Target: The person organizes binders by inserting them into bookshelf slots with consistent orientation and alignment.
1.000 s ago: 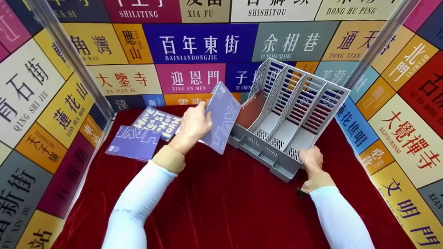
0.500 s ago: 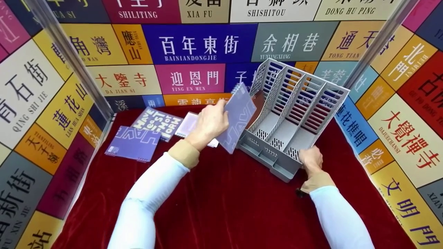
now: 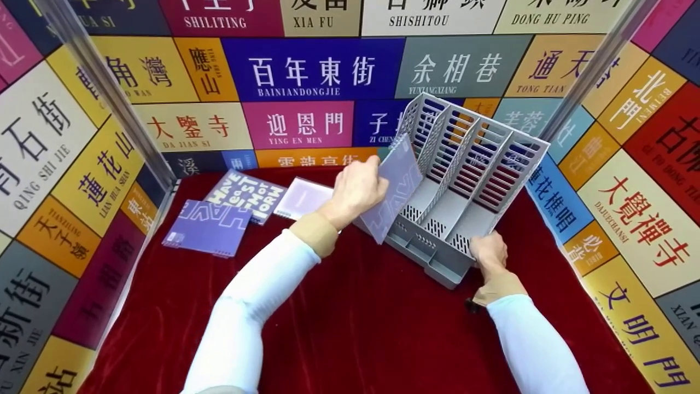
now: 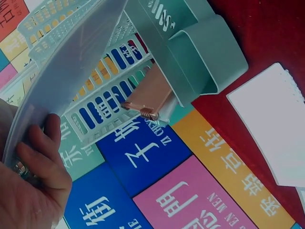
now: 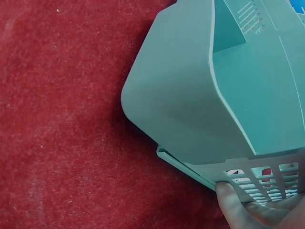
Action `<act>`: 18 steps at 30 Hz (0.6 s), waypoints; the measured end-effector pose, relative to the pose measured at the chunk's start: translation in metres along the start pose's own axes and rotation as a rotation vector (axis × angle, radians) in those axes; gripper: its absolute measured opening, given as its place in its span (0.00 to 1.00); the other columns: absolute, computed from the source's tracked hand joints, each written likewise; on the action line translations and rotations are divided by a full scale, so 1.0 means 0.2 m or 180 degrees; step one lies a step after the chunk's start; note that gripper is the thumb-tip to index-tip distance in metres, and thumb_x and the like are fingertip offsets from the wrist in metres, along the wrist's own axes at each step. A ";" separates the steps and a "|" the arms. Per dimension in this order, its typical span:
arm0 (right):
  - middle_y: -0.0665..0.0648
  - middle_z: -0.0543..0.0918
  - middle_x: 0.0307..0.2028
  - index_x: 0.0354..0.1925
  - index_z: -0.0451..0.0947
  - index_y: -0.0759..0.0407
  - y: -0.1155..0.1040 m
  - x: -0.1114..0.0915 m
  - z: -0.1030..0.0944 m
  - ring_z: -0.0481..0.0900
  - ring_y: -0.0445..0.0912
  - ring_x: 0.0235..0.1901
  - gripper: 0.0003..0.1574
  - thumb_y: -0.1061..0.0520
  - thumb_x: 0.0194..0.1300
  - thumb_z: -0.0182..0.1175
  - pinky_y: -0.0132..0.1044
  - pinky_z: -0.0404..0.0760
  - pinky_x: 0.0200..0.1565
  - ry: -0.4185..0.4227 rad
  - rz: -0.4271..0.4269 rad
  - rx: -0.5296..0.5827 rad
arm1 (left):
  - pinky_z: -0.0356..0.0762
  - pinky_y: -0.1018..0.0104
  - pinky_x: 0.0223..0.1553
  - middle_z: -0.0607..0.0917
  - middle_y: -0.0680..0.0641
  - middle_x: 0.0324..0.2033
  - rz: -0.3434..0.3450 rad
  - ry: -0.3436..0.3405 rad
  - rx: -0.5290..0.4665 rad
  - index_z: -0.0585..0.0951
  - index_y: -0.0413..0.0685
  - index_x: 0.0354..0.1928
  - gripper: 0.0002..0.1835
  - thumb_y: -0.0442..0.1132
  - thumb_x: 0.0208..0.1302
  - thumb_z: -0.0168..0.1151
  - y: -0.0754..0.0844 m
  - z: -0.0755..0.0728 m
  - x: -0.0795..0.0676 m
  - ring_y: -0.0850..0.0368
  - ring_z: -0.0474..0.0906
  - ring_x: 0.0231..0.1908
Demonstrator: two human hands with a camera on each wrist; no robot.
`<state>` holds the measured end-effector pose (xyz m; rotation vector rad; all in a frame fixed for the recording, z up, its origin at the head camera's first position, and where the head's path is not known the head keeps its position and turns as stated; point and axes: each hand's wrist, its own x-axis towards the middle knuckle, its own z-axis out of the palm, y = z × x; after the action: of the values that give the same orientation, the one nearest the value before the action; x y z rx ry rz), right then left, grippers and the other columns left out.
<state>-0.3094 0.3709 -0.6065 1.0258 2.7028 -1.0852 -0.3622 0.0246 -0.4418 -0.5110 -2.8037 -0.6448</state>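
My left hand (image 3: 358, 190) grips a purple spiral notebook (image 3: 398, 192), held upright and tilted in front of the leftmost slot of a grey desktop file rack (image 3: 411, 249). In the left wrist view, curled fingers (image 4: 45, 152) hold its edge, and the cover sweeps across the rack's slotted dividers. A brown notebook (image 4: 151, 90) stands in the slot at that end; in the head view the purple one hides most of it. My right hand (image 3: 490, 251) holds the rack's front right corner. Its fingertips (image 5: 228, 193) lie against the perforated side, low near the red cloth.
Left of the rack, a purple notebook (image 3: 208, 227), one with white lettering (image 3: 246, 192) and a pale lilac one (image 3: 304, 198) lie on the red velvet cloth (image 3: 355, 317). Printed sign panels (image 3: 314, 68) wall the back and both sides, with clear posts (image 3: 123, 104) at the corners.
My left hand has carried the purple notebook rightward to the rack's leftmost slot, covering the brown notebook and uncovering the lilac one. The right hand and rack have stayed put.
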 end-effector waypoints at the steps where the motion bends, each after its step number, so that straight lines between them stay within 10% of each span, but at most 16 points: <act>1: 0.77 0.80 0.71 0.71 0.74 0.67 0.00 0.00 0.00 0.81 0.71 0.69 0.36 0.51 0.73 0.46 0.65 0.84 0.68 0.0006 -0.0002 0.0004 | 0.91 0.45 0.43 0.91 0.43 0.37 0.0011 -0.0021 0.0010 0.81 0.48 0.52 0.12 0.45 0.73 0.62 0.01 0.00 0.01 0.40 0.92 0.40; 8: 0.76 0.84 0.66 0.67 0.76 0.65 0.00 0.01 0.01 0.87 0.67 0.54 0.32 0.51 0.73 0.46 0.57 0.89 0.52 0.0020 0.0033 0.0010 | 0.92 0.45 0.47 0.94 0.41 0.44 0.0072 -0.0072 0.0102 0.82 0.48 0.57 0.13 0.42 0.77 0.59 0.10 0.05 0.06 0.39 0.93 0.45; 18: 0.77 0.82 0.69 0.68 0.75 0.67 -0.01 0.00 0.00 0.82 0.71 0.68 0.34 0.51 0.73 0.44 0.64 0.85 0.66 0.0045 0.0037 -0.0004 | 0.92 0.44 0.47 0.95 0.44 0.46 0.0061 0.0074 0.0091 0.82 0.51 0.53 0.08 0.39 0.77 0.62 0.16 0.14 0.13 0.39 0.94 0.46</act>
<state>-0.3107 0.3696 -0.6064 1.0518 2.7044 -1.0785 -0.3776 0.0725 -0.4471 -0.5209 -2.7787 -0.6022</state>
